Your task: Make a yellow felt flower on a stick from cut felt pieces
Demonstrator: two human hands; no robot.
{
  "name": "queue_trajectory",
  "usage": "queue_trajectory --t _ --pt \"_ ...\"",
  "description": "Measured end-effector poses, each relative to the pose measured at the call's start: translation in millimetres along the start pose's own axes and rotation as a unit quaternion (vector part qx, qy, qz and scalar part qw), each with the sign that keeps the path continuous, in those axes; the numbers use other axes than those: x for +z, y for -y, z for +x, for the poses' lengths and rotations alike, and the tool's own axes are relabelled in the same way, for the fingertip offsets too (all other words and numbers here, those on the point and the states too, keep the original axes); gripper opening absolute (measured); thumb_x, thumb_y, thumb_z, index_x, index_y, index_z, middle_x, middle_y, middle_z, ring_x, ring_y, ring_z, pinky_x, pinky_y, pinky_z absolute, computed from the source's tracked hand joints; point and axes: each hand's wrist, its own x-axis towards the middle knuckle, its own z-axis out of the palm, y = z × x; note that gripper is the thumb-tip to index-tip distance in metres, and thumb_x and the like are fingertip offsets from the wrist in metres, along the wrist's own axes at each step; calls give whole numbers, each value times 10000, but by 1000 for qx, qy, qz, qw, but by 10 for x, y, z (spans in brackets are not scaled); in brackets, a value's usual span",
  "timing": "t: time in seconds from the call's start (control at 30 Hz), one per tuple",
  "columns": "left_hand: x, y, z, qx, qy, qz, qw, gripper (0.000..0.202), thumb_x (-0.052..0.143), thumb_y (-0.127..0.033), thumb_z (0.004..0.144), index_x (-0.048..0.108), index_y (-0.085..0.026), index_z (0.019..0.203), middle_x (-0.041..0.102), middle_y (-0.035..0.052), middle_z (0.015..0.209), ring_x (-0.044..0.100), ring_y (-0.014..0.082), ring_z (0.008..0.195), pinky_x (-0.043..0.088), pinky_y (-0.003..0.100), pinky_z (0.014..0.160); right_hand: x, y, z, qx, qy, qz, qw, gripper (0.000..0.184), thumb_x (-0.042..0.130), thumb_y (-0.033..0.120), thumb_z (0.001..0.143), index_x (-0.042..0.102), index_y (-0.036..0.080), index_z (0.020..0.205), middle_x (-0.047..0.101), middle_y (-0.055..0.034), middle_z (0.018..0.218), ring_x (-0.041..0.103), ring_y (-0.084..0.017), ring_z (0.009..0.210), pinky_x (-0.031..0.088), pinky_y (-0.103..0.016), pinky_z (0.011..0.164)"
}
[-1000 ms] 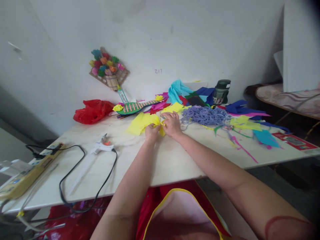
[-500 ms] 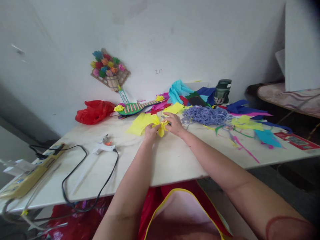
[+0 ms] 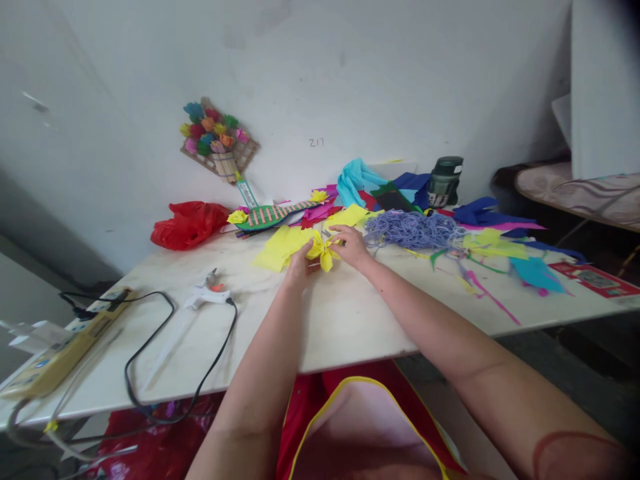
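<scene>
A small yellow paper flower (image 3: 323,252) is pinched between my two hands over the white table (image 3: 345,313). My left hand (image 3: 299,261) grips it from the left, fingers closed. On the other side, my right hand (image 3: 353,245) holds the flower's right edge with its fingertips. A loose sheet of yellow paper (image 3: 281,245) lies just behind and left of my left hand. A pile of lilac yarn (image 3: 410,231) sits just right of my right hand.
A glue gun (image 3: 204,295) with black cord and a power strip (image 3: 60,347) lie at the left. A red plastic bag (image 3: 187,223), a paper guitar craft (image 3: 267,215), coloured paper scraps (image 3: 500,247) and a dark green bottle (image 3: 444,181) crowd the back. A flower craft (image 3: 217,139) hangs on the wall.
Both hands have lifted slightly and the yellow flower now shows more clearly between them, its petals spread. My right hand has shifted a little right.
</scene>
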Motion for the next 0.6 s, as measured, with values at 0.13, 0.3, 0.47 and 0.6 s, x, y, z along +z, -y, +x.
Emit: queue_trajectory --t 0.13,0.3,0.47,0.6 --pt "3 41 -18 43 51 17 998 353 861 -384 592 740 -194 864 775 94 938 716 231 813 549 286 627 4 25 -13 55 -4 56 997 93 706 141 704 741 227 695 763 -83 1236 694 -273 1172 516 -444 1087" --pt "-15 116 34 72 43 49 995 337 878 -347 551 747 -194 821 784 100 895 728 266 832 550 323 656 49 77 -48 100 0 89 991 81 697 161 701 735 233 697 758 -60 1224 687 -258 1188 516 -435 1094" --pt "-65 126 78 94 34 70 993 411 874 -390 540 755 -173 869 780 86 880 725 251 825 551 316 681 44 145 -82 78 3 89 993 51 705 206 726 728 241 697 755 -68 1219 683 -261 1176 495 -455 1108" --pt "-86 128 80 110 25 67 991 475 902 -418 520 745 -156 884 767 85 852 725 239 817 552 319 711 -28 203 -82 89 -1 124 988 115 697 292 775 700 229 680 756 -83 1199 670 -265 1188 476 -442 1108"
